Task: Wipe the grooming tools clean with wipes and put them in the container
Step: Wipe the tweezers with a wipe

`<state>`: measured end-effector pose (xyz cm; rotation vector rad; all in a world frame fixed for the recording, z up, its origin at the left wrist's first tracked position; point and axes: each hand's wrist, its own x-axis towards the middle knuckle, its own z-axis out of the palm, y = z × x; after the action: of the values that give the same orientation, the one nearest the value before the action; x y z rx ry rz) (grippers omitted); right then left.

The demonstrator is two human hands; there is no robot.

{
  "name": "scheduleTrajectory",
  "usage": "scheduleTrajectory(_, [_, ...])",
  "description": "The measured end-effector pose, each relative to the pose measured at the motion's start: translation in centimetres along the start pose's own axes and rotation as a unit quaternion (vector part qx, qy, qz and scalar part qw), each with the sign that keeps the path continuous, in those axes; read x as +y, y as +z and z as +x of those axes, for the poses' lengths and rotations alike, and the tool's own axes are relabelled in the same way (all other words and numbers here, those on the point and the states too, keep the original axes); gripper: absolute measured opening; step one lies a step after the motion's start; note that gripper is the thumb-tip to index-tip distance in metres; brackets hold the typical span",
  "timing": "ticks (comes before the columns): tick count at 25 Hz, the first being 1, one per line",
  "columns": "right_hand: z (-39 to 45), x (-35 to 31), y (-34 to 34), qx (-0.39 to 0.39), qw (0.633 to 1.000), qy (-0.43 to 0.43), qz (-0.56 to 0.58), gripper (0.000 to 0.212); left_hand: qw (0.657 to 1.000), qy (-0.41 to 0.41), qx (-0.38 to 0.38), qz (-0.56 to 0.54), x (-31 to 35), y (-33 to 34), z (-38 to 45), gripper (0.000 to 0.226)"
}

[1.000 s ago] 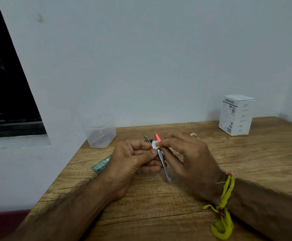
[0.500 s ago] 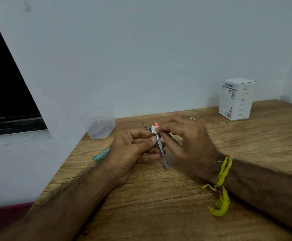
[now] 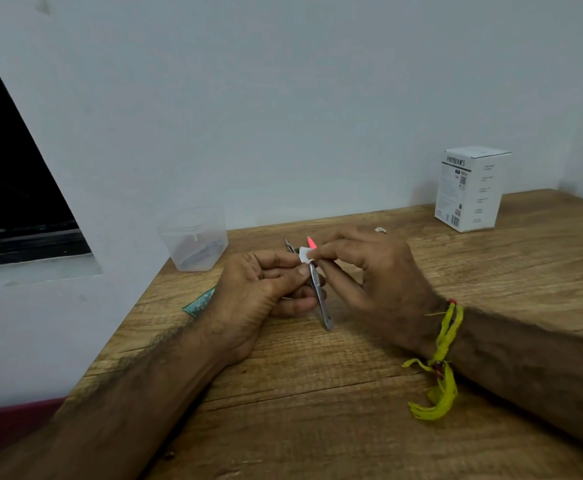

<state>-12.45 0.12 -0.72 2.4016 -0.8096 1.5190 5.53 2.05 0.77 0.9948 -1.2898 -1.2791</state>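
Hands: left (image 3: 259,299) pinches slim steel tool (image 3: 319,299); right (image 3: 369,271) pinches crumpled white wipe (image 3: 304,254).

I see slim metal tool (image 3: 319,299) with pink tip, tilted, lower end toward table | small white wipe (image 3: 305,255) pinched on its upper part | second dark tool (image 3: 288,245) lying behind | clear plastic container (image 3: 194,242) upright, back-left table corner, contents unclear

Over a wooden desk (image 3: 352,393), a left hand (image 3: 259,299) grips a slim metal tool (image 3: 319,299) with a pink tip while a right hand (image 3: 376,285) pinches a small white wipe (image 3: 305,255) around it. A clear plastic container (image 3: 194,244) and a white box (image 3: 470,188) stand near the wall.
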Motion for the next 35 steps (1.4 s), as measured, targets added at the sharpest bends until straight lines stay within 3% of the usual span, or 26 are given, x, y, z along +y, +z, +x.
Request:
scheduleTrajectory(10, [-0.24, 0.28, -0.26, -0.035, 0.999, -0.019, 0.011, 0.017, 1.000, -0.005, 0.007, -0.016, 0.18, -0.09, -0.09, 0.016])
scheduleTrajectory(18, [-0.17, -0.19, -0.20, -0.006, 0.999, -0.029, -0.038, 0.015, 1.000, 0.011, 0.004, 0.016, 0.10, 0.10, -0.13, 0.018])
scheduleTrajectory(24, [-0.35, 0.16, -0.13, -0.070, 0.991, -0.054, -0.098, 0.020, 0.999, 0.018, 0.035, 0.019, -0.08, 0.05, 0.15, 0.037])
scheduleTrajectory(35, [-0.35, -0.05, -0.66, -0.087, 0.990, -0.082, -0.079, 0.019, 1.000, 0.005, 0.030, -0.001, -0.11, -0.01, 0.13, 0.038])
